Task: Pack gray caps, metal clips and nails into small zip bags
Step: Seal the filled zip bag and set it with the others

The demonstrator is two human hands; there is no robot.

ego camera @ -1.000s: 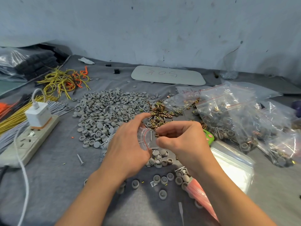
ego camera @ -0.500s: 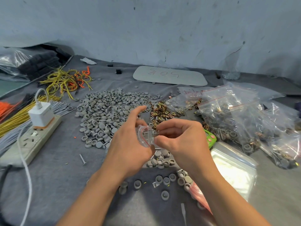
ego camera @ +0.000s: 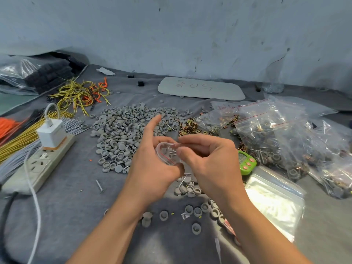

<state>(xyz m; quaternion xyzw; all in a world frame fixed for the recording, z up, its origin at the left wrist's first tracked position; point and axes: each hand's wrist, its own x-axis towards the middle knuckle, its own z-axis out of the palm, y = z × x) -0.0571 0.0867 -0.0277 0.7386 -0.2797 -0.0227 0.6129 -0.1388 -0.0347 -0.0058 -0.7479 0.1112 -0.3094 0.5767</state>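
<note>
In the head view, the left hand (ego camera: 152,168) is gripping a small clear zip bag with a red seal line (ego camera: 164,151) in the near middle. Its mouth is gaping rightward at the right hand (ego camera: 209,159), which is pinching thin silver nails (ego camera: 172,151) lying roughly left-to-right, tips entering that mouth. Just beyond, round gray plastic caps (ego camera: 123,130) and brassy metal clips (ego camera: 190,127) are lying heaped, and the pale oval board (ego camera: 219,90) at the far side is showing red handwriting, seemingly "50" upside down, the rest unreadable.

Zip bag (ego camera: 165,153) partly hidden by left hand (ego camera: 152,168); filled bags (ego camera: 285,141) cropped right.

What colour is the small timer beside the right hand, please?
The timer is green with pink buttons; head view.
</note>
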